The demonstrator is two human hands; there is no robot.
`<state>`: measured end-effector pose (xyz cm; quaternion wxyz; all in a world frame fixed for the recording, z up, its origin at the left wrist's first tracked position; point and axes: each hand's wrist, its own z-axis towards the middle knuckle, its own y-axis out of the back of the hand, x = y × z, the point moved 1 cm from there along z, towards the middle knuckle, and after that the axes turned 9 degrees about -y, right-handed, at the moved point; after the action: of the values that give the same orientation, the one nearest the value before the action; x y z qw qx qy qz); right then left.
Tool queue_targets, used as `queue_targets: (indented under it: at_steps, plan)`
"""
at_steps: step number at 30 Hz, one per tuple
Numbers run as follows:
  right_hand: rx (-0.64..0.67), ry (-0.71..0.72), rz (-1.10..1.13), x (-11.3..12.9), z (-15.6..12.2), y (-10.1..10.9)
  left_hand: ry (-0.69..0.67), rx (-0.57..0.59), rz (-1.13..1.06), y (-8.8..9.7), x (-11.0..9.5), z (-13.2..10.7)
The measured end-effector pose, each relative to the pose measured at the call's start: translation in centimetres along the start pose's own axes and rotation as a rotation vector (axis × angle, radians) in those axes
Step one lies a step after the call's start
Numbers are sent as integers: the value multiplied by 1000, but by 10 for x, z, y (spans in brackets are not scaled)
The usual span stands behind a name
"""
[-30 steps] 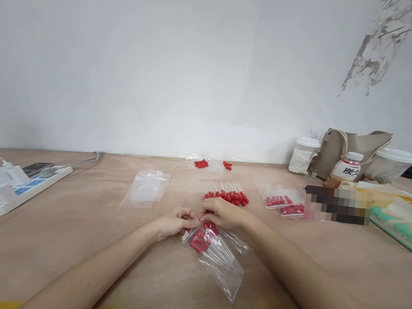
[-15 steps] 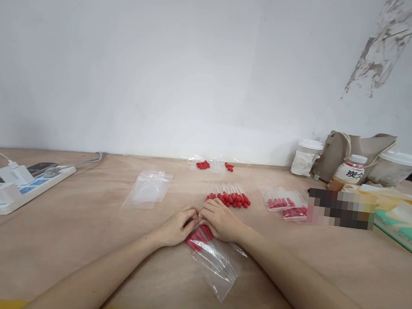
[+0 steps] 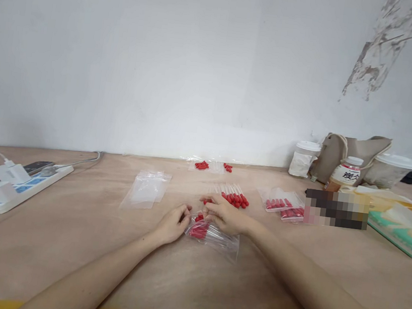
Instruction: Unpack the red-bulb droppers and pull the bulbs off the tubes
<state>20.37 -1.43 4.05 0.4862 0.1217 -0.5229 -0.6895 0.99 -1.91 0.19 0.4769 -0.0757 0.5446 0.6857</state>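
Observation:
A clear zip bag (image 3: 214,236) holding several red-capped droppers lies on the brown table (image 3: 68,238) in front of me. My left hand (image 3: 172,223) pinches the bag's left end by the red caps. My right hand (image 3: 225,214) is closed on the bag's upper edge, fingers pressed together. Just behind my hands lies a loose row of red-capped droppers (image 3: 234,195).
A stack of empty clear bags (image 3: 146,188) lies at the left. Two filled bags (image 3: 284,206) lie at the right, more red caps (image 3: 201,164) by the wall. A power strip with chargers (image 3: 10,185) sits far left. Cups, a bottle (image 3: 345,172), a tote bag and a book (image 3: 401,228) crowd the right.
The bag was held up, hanging slanted toward me; now it lies nearly flat, turned sideways. Both hands lowered to the table and stay pinched on its open end.

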Motion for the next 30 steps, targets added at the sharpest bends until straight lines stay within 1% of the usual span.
queue_targets:
  at_steps: [2, 4, 8, 9, 11, 13, 16, 18, 21, 26, 28, 30]
  plan:
    - [-50, -59, 37, -1, -7, 4, -9, -31, 29, 0, 0, -3]
    - [-94, -109, 53, 1, -20, 3, -30, -62, 97, -1, -2, -7]
    - [-68, -213, 52, 3, -52, -11, -74, -166, 282, 0, -8, -14]
    - [-68, -250, 47, 2, -57, -15, -91, -177, 307, 1, -9, -15]
    - [-83, -311, 51, -2, -64, -20, -120, -154, 312, 2, -12, -16]
    - [-91, -338, 65, -5, -66, -22, -133, -102, 268, 4, -15, -16]
    - [-86, -330, 85, -8, -63, -21, -144, -48, 163, 6, -20, -16]
    - [-80, -309, 104, -9, -61, -20, -176, -8, 89, 8, -24, -15]
    - [-75, -296, 114, -9, -62, -19, -212, 16, 23, 10, -26, -15]
    - [-100, -286, 86, -9, -64, -20, -163, 124, -106, 11, -22, -17]
    - [-103, -284, 81, -8, -64, -19, -147, 138, -139, 11, -21, -17]
    - [-99, -301, 75, -7, -64, -18, -137, 125, -144, 10, -20, -16]
